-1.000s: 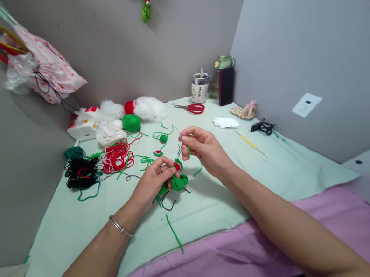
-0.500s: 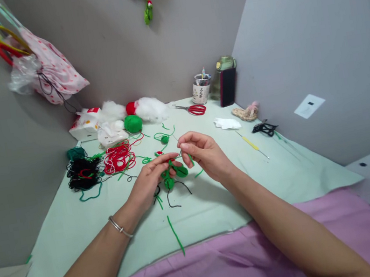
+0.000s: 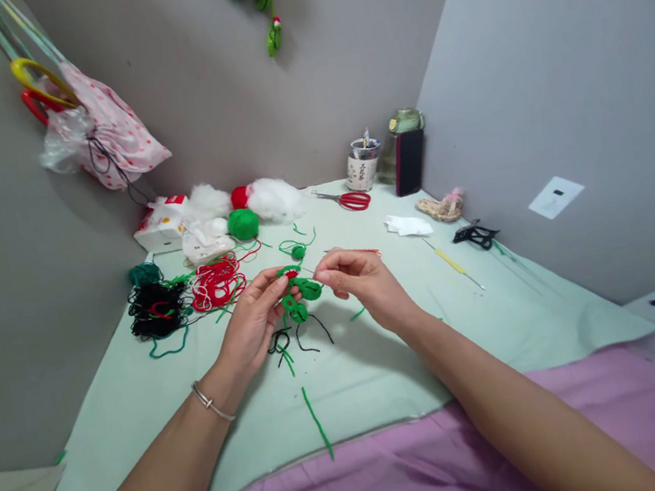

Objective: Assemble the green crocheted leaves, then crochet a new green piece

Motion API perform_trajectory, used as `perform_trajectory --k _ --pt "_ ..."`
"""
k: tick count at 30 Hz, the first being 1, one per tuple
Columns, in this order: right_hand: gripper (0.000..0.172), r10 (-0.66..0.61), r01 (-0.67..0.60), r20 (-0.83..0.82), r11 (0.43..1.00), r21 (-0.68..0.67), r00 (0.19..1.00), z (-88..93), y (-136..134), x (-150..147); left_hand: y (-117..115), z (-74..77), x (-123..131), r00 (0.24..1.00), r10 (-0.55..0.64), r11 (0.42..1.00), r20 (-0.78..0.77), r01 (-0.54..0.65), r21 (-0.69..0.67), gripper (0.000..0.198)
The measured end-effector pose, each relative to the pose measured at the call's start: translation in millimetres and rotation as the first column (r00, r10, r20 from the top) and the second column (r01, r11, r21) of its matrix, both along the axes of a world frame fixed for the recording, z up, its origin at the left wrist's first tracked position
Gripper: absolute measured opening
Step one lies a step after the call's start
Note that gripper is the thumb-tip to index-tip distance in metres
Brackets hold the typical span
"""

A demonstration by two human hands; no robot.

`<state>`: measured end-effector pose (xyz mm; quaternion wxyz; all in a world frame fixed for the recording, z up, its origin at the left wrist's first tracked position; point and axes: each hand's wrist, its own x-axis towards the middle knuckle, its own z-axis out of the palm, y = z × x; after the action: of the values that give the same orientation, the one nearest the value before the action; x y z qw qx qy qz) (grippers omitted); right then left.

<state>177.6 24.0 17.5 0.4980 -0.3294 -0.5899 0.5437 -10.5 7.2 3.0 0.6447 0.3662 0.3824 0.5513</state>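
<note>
While our left hand (image 3: pixel 251 325) pinches the green crochet piece (image 3: pixel 303 291) above the middle of the table (image 3: pixel 386 370), our right hand (image 3: pixel 365 283) pinches its other side; red yarn (image 3: pixel 215 281) lies nearer the left edge.

Open stretches of the pale green table cloth (image 3: pixel 142 411) are seen near left and near right of the left hand (image 3: pixel 253 325) and right hand (image 3: pixel 362 281), by which a small green crocheted piece (image 3: pixel 301 293) is pinched. The near middle is crossed only by a loose green yarn strand (image 3: pixel 318 423). The far left is blocked by a black yarn tangle (image 3: pixel 153 308) and a red yarn tangle (image 3: pixel 215 282). The back is crowded by a green yarn ball (image 3: pixel 243 224), white fluffy stuffing (image 3: pixel 275 198), red-handled scissors (image 3: pixel 351 200) and a white paper cup (image 3: pixel 361 171). The right is narrowed by a yellow-handled crochet hook (image 3: pixel 453 262)
</note>
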Motion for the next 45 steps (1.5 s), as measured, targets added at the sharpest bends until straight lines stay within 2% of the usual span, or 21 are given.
perform_trajectory --k 3,10,21,29,38,41,45 --pt "0.018 -0.039 0.038 0.068 0.999 0.015 0.997 0.0 -0.9 -1.6 -0.6 0.8 -0.8 1.0 -0.002 1.0 0.014 0.002 -0.005 0.022" --pt "0.016 0.006 -0.007 0.212 1.0 0.005 0.977 -2.0 -2.0 -4.8 -2.7 3.2 0.9 1.0 0.002 1.0 0.022 -0.002 -0.021 0.026" --pt "0.01 0.005 -0.004 0.191 1.0 -0.007 0.981 -4.1 -2.4 -6.8 -2.3 2.0 1.1 1.0 -0.011 1.0 0.029 0.012 -0.028 0.028" --pt "0.014 0.067 -0.066 0.087 0.998 -0.008 0.994 -6.0 -3.9 -10.2 -1.5 -0.7 3.9 0.996 -0.068 0.997 0.062 0.071 -0.04 0.033" --pt "0.012 0.101 -0.094 0.101 0.993 -0.077 0.99 -11.7 1.1 -7.9 -5.0 -5.4 8.7 0.998 -0.038 0.998 -0.056 0.04 0.044 0.026" --pt "0.021 0.132 -0.122 0.092 0.987 -0.108 0.987 -9.3 -0.9 -6.8 -4.8 -7.3 9.0 0.993 -0.06 0.997 -0.104 0.065 0.039 0.025" --pt "0.015 0.039 -0.035 0.192 0.999 -0.023 0.981 -1.2 -1.8 -3.2 -4.1 -7.1 7.4 0.983 -0.095 0.995 -0.159 0.101 0.026 0.022"
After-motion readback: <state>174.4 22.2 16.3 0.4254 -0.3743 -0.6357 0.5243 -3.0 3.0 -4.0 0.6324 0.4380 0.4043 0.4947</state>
